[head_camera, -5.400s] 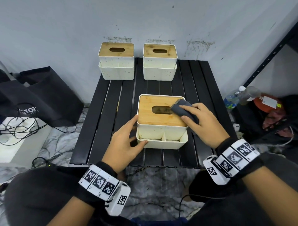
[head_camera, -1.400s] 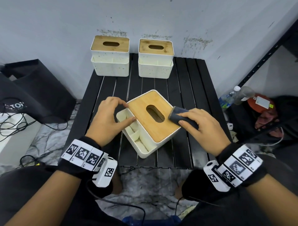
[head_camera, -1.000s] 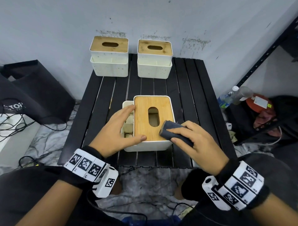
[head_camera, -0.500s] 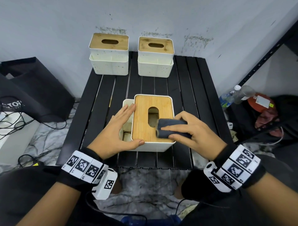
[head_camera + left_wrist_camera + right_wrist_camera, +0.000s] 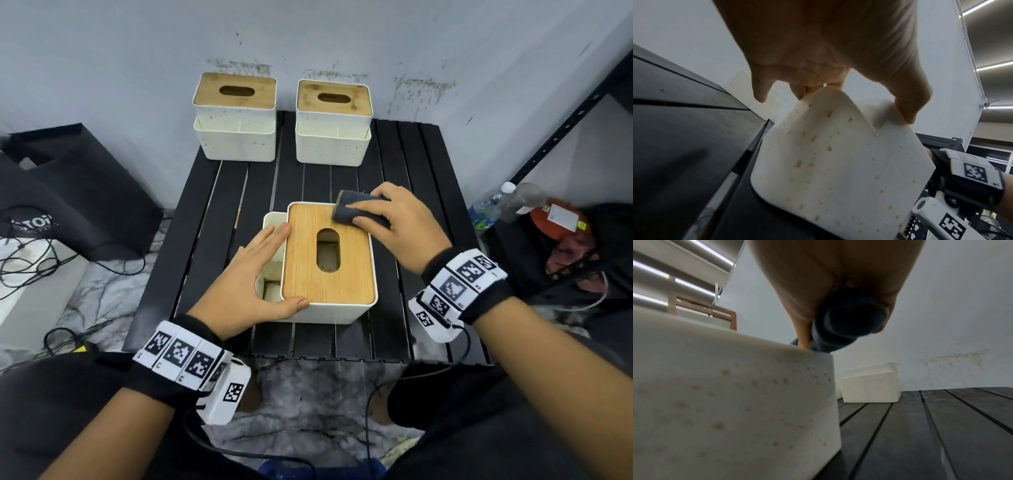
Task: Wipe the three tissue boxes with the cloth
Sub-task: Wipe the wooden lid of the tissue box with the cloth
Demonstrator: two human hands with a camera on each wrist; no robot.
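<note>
Right hand [image 5: 394,222] gripped the cloth [image 5: 346,210] at the near tissue box [image 5: 329,263] lid's far corner; left hand [image 5: 253,274], fingers flat, braced it. Needed firm, overlapping strokes.

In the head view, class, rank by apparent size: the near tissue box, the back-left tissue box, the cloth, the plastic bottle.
1. Near tissue box, though it is nearest the camera.
2. Back-left tissue box.
3. Cloth and plastic bottle: too alike, and the right hand covers part of the cloth.
</note>
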